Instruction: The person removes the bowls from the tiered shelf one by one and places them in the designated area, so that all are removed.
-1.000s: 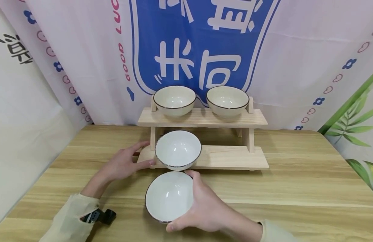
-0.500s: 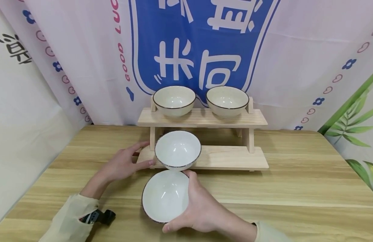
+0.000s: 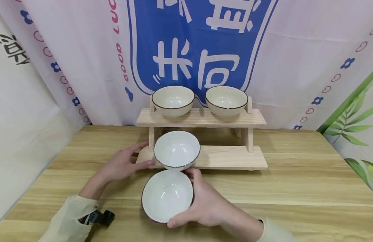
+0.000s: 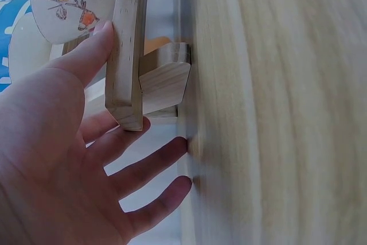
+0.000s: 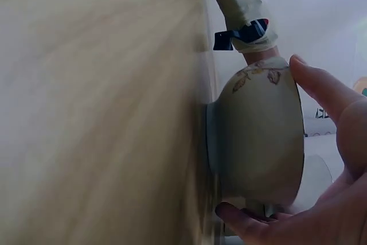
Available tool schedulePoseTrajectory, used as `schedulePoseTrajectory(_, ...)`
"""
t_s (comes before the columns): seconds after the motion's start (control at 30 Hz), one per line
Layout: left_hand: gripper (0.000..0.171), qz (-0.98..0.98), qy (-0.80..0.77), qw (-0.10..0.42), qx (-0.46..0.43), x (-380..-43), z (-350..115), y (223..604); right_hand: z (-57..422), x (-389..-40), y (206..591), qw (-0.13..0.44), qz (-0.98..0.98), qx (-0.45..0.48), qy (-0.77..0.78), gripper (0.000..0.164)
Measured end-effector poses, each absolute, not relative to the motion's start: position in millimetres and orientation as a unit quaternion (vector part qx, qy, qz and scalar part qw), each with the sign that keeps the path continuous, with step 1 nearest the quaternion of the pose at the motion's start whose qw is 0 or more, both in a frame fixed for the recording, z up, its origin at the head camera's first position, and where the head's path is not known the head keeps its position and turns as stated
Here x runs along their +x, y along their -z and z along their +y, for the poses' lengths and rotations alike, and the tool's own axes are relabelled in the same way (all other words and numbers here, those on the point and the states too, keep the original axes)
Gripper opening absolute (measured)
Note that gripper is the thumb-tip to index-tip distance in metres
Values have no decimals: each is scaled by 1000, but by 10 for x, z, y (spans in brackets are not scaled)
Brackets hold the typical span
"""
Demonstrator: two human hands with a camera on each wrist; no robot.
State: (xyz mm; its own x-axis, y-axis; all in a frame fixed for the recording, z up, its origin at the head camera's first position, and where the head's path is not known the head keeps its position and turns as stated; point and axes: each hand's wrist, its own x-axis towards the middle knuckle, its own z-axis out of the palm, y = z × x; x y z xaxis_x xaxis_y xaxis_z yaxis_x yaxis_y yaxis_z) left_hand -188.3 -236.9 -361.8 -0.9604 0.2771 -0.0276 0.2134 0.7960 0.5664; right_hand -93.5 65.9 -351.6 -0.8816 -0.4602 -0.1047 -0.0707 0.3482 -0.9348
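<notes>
Bearings are taken from the front bowl point(image 3: 167, 196), twelve o'clock pointing away from the person; items run left to right.

Between eight and nine o'clock, a black device point(image 3: 104, 218) sits at the cuff of the left sleeve point(image 3: 68, 215). At ten o'clock, the left hand point(image 3: 121, 164) rests at the left end of the lower shelf point(image 3: 231, 158), fingers extended and spread, thumb on the board; it has hold of no bowl. The thumb tip lies close to the lower-shelf bowl point(image 3: 177, 149); contact between them cannot be determined.

The front bowl, white inside with a dark rim, is at the near side of the stand, above or on the table point(image 3: 295, 188); whether its foot bears on the wood cannot be confirmed. At twelve o'clock, the lower-shelf bowl stands upright, with the left upper bowl point(image 3: 173, 101) beyond it on the upper shelf point(image 3: 201, 117).

At three o'clock, the right hand point(image 3: 206, 201) grips the front bowl, spread to the bowl's width, thumb at the near rim and fingers around the far side. At one o'clock, the right upper bowl point(image 3: 226, 101) stands on the upper shelf.
</notes>
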Motion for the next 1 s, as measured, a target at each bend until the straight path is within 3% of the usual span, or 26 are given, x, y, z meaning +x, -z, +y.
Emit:
schedulePoseTrajectory(0.17, 88, 946, -291, 58, 129, -1881, -2361, 3612, 795, -990, 3457, 172, 800, -150, 555, 116)
schedulePoseTrajectory(0.43, 88, 947, -288, 63, 125, -1884, -2355, 3599, 987, -1082, 3277, 107, 836, -105, 527, 121)
schedulePoseTrajectory(0.73, 88, 947, -290, 61, 126, -1885, -2369, 3599, 1048, -1346, 3263, 20, 833, -179, 523, 124)
schedulePoseTrajectory(1.0, 89, 948, -289, 62, 122, -1883, -2372, 3603, 905, -1525, 3351, 11, 822, -193, 537, 131)
